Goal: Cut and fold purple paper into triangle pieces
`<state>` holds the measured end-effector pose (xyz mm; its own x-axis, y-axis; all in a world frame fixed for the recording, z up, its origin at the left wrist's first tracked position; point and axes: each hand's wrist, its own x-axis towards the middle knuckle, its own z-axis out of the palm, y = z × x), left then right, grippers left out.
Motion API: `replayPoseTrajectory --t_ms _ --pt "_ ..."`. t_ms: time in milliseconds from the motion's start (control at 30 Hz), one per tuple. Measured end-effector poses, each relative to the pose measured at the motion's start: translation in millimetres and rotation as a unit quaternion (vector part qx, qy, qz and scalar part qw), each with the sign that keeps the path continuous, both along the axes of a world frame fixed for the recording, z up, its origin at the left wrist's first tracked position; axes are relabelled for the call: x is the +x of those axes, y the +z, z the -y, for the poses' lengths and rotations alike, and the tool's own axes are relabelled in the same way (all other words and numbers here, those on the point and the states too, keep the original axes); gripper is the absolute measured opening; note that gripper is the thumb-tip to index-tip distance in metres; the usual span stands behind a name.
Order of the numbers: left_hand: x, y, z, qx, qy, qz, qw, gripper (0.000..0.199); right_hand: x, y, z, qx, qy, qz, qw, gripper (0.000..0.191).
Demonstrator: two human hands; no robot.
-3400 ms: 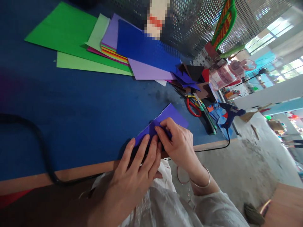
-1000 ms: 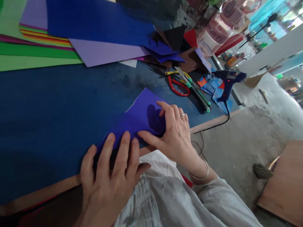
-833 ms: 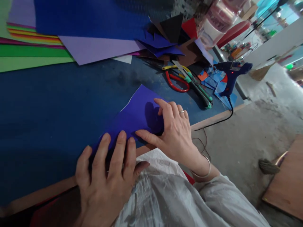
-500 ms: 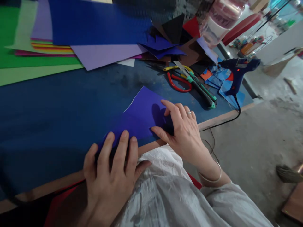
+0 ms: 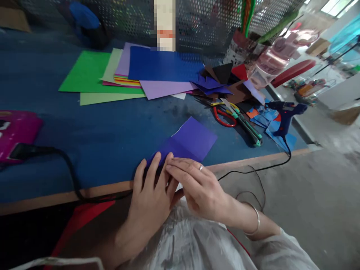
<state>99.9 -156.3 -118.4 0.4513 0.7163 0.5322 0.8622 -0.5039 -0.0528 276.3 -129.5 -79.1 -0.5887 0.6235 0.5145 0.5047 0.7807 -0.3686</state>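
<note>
A purple-blue sheet (image 5: pixel 197 138) with a crease lies on the blue table near its front edge. My left hand (image 5: pixel 153 187) rests with spread fingers on the sheet's lower left part. Across the fingers of my left hand lies my right hand (image 5: pixel 197 183), its fingers held together and pointing left; its palm side is hidden. The right part of the sheet lies uncovered beside them.
Scissors (image 5: pixel 225 117), a green-black cutter (image 5: pixel 247 127) and a glue gun (image 5: pixel 287 116) with a cord lie to the right. Coloured sheets (image 5: pixel 163 65) are stacked behind. At far left sits a magenta device (image 5: pixel 21 131) with a black cable.
My right hand has moved left from the sheet's right part onto my left hand's fingers. The view has shifted, showing more of the table's left and back.
</note>
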Motion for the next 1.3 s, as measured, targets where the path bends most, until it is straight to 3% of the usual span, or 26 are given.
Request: replayPoseTrajectory --t_ms 167,300,467,767,1000,1167,1300 --pt "-1 0.2 0 -0.012 0.007 0.002 1.000 0.046 -5 -15.8 1 0.041 0.002 0.031 0.999 0.056" --pt "-1 3.3 0 -0.003 0.003 -0.002 1.000 0.049 -3 -19.3 3 0.095 -0.052 0.070 0.992 0.048" --pt "0 5.8 0 -0.012 0.009 -0.008 1.000 0.049 -3 -19.5 0 0.134 -0.072 0.041 0.987 0.037" --pt "-2 1.3 0 -0.005 -0.006 0.010 1.000 0.049 4 -26.1 0 0.170 -0.122 0.053 0.976 0.033" --pt "-3 5.9 -1 -0.003 -0.008 -0.005 1.000 0.051 14 -28.8 -4 0.190 -0.114 0.061 0.973 0.026" --pt "-16 14.3 -3 -0.034 -0.035 -0.003 0.999 0.054 16 -30.3 -4 0.188 -0.108 0.071 0.974 0.027" --pt "-31 17.4 -4 -0.033 -0.043 0.000 0.999 0.040 17 -29.0 -3 0.188 -0.109 0.081 0.973 0.027"
